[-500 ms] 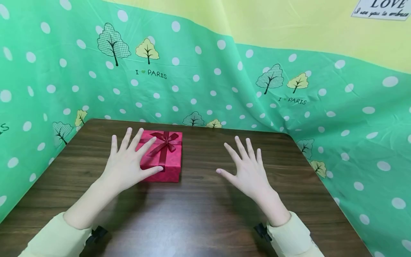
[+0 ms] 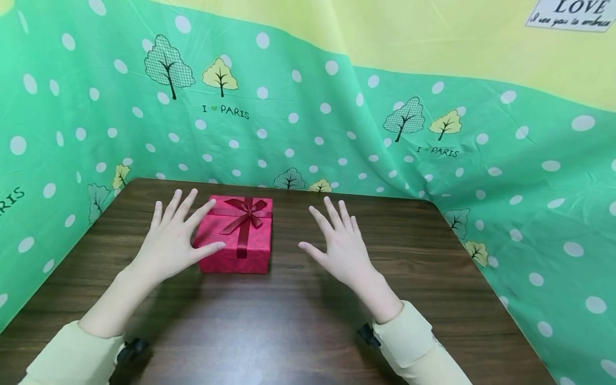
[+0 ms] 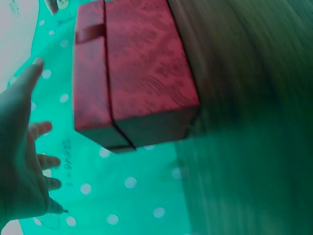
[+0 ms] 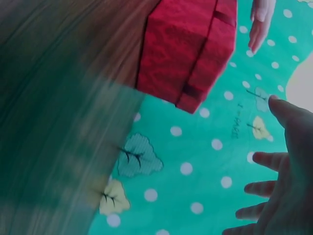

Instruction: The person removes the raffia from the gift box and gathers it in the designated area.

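A red gift box with a dark red ribbon bow on its lid stands toward the back of the wooden table, left of the middle. My left hand, fingers spread, hovers at the box's left side and hides part of its left edge. To the right of the box, with a gap between, my right hand is held out with its fingers spread and nothing in it. Both wrist views show the patterned side of the box, apart from the fingers there.
The dark wooden table has rounded back corners. Behind it and along its sides hangs a green and yellow cloth with white dots and printed trees. A dark clip-like object sits by the left cuff, another by the right.
My right hand has moved left, closer to the box. The left hand has shifted a little left, uncovering more of the lid. The box stays where it was.
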Demonstrator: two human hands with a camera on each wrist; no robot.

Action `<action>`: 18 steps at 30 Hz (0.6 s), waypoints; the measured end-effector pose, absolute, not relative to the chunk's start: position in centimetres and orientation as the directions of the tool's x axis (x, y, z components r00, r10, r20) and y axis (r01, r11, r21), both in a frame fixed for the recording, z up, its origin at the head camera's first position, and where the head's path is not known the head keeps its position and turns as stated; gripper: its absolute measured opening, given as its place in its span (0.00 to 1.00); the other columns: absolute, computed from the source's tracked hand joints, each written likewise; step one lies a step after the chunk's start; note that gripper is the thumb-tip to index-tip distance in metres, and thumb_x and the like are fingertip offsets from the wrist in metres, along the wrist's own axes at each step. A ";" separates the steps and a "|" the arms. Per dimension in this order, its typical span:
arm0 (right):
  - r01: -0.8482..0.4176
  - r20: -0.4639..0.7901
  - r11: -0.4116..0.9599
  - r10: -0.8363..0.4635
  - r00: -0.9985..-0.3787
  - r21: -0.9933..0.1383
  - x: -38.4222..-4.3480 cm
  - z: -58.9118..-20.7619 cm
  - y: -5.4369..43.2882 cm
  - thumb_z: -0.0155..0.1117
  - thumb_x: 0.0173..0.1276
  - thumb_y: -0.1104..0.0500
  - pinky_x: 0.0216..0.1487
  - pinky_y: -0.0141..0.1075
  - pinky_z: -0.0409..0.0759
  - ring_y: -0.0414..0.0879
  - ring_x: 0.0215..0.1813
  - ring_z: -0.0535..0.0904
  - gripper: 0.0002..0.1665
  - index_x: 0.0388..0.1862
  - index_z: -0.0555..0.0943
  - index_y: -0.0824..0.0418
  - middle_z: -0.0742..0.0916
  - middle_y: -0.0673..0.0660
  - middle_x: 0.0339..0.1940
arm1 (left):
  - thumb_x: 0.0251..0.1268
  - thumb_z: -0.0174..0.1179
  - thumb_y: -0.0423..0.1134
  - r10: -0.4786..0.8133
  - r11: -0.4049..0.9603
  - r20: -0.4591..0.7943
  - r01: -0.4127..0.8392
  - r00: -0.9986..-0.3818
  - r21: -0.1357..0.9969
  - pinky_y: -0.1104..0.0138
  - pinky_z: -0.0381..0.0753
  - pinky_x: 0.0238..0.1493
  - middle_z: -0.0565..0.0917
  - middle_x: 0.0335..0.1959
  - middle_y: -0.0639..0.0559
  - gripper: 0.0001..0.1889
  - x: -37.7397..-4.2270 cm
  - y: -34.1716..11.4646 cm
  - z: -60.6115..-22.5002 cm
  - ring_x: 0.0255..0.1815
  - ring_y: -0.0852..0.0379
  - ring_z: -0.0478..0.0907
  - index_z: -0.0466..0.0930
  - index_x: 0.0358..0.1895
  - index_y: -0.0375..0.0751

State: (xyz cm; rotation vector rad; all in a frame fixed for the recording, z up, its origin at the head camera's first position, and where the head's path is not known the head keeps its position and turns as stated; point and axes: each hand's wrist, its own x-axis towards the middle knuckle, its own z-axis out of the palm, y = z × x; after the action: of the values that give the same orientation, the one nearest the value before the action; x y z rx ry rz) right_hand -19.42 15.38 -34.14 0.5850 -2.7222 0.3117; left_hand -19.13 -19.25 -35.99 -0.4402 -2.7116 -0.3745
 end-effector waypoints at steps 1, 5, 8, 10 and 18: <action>-0.437 0.367 0.887 -0.361 -0.858 -0.150 -19.5 -34.2 15.0 0.54 0.62 0.30 0.71 0.59 0.50 0.57 0.77 0.42 0.45 0.74 0.57 0.43 0.55 0.55 0.77 | 0.50 0.58 0.71 0.249 0.911 0.392 0.351 -0.886 0.214 0.37 0.32 0.69 0.51 0.75 0.40 0.47 -19.3 -19.5 -36.2 0.76 0.38 0.37 0.54 0.74 0.59; -0.474 0.368 0.860 -0.385 -0.847 -0.191 -19.9 -34.7 13.6 0.56 0.63 0.32 0.70 0.58 0.53 0.56 0.77 0.44 0.45 0.74 0.57 0.44 0.56 0.55 0.77 | 0.51 0.59 0.69 0.243 0.896 0.393 0.361 -0.887 0.260 0.38 0.31 0.69 0.50 0.75 0.41 0.47 -19.7 -20.4 -36.9 0.76 0.39 0.37 0.53 0.74 0.60; -0.507 0.377 0.834 -0.407 -0.832 -0.219 -20.2 -35.0 12.8 0.56 0.63 0.32 0.71 0.57 0.53 0.55 0.77 0.45 0.45 0.75 0.56 0.45 0.57 0.55 0.77 | 0.51 0.61 0.67 0.250 0.878 0.396 0.379 -0.884 0.292 0.38 0.31 0.69 0.49 0.76 0.41 0.47 -20.1 -21.0 -37.4 0.76 0.39 0.37 0.52 0.74 0.60; -0.529 0.382 0.813 -0.421 -0.823 -0.245 -20.3 -35.2 12.2 0.57 0.63 0.33 0.71 0.56 0.54 0.54 0.77 0.45 0.45 0.75 0.56 0.45 0.57 0.54 0.77 | 0.52 0.62 0.65 0.256 0.861 0.396 0.394 -0.882 0.320 0.39 0.29 0.69 0.49 0.76 0.42 0.47 -20.4 -21.3 -37.7 0.76 0.39 0.37 0.50 0.74 0.61; -0.558 0.337 0.757 -0.456 -0.824 -0.341 -20.7 -36.3 10.1 0.59 0.62 0.34 0.66 0.58 0.62 0.50 0.77 0.47 0.45 0.74 0.57 0.46 0.58 0.51 0.77 | 0.56 0.62 0.61 0.292 0.788 0.331 0.422 -0.897 0.449 0.43 0.26 0.70 0.49 0.76 0.41 0.45 -21.3 -22.4 -39.1 0.76 0.38 0.36 0.49 0.75 0.59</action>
State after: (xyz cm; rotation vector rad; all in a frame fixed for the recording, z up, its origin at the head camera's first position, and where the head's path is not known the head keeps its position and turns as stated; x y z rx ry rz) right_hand -20.69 10.05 -36.30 0.7978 -2.7207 0.6371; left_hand -21.26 -22.40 -39.07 -0.5553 -2.7344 -0.7715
